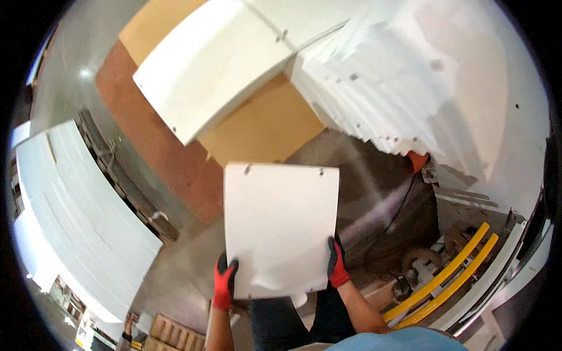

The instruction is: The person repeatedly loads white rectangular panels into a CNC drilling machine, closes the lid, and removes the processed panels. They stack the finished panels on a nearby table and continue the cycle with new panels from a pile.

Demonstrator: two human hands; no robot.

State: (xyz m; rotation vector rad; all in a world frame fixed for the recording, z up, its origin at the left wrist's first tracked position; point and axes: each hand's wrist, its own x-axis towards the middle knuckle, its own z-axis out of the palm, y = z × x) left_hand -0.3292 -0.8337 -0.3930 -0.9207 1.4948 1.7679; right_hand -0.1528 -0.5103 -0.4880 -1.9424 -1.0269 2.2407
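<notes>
A white rectangular panel (281,228) with small dark holes or notches near its corners is held up in front of my body. My left hand (223,282), in a red and black glove, grips its lower left edge, with the thumb over the face. On the opposite edge, my right hand (337,263) in a matching glove does the same. The fingers behind the panel are hidden. Beyond it, white panels (205,64) lie on a tan board (269,123). To the right of them, many more white panels (363,93) stand in a fanned, stepped row.
A reddish-brown board (158,140) lies under the tan one. At left, a stack of long white sheets (88,210) rests beside a dark beam (117,169). Two curved yellow bars (445,281) are at lower right. Wooden slats (175,333) and another person's hand (130,322) show at lower left.
</notes>
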